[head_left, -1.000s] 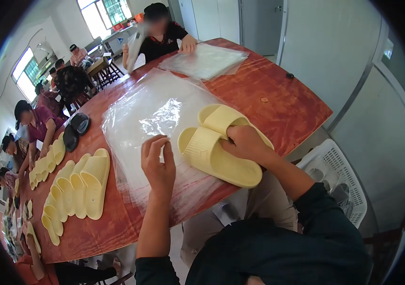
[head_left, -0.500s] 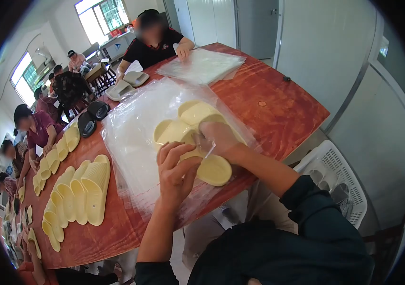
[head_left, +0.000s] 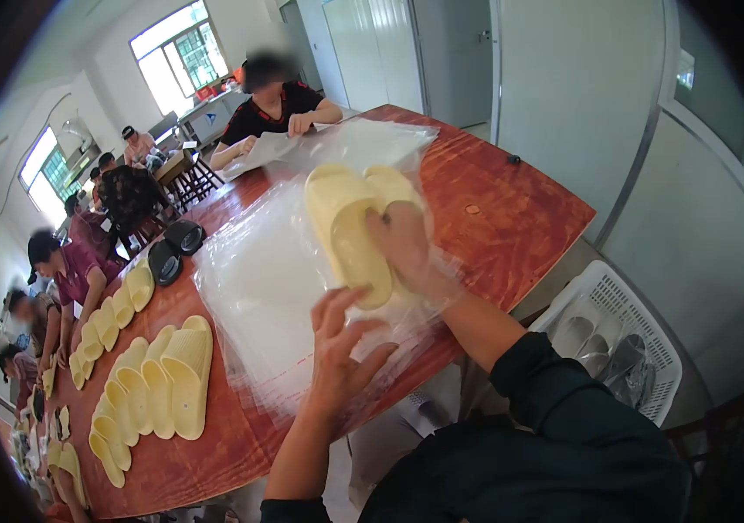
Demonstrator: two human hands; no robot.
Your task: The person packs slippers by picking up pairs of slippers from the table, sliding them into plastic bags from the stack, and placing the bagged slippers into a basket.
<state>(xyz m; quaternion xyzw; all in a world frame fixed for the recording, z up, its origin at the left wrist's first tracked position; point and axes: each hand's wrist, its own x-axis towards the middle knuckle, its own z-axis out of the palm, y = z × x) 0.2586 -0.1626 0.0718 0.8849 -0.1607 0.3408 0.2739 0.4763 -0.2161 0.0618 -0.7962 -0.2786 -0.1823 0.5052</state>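
Observation:
A pair of pale yellow slippers (head_left: 350, 213) is held over a stack of clear plastic bags (head_left: 258, 279). My right hand (head_left: 407, 240) grips the pair near the middle, thumb over the nearer slipper. Clear plastic surrounds the right wrist and part of the slippers; how far it covers them is hard to tell. Below the heel end is my left hand (head_left: 341, 349), open, with thumb and fingers apart. Its fingertips are close to the heel; whether they touch it I cannot tell.
Rows of yellow slippers (head_left: 158, 379) stand on the reddish wooden table (head_left: 502, 205) at left, with black slippers (head_left: 176, 248) behind. Across the table a person (head_left: 276, 113) handles a pale sheet. A white basket (head_left: 664, 349) with bagged grey footwear stands right. More people work at left.
The slippers and my right hand have moved away from the table's front edge, and the pair now lies closer together. My left hand has opened and dropped slightly. The person opposite has lifted a pale sheet.

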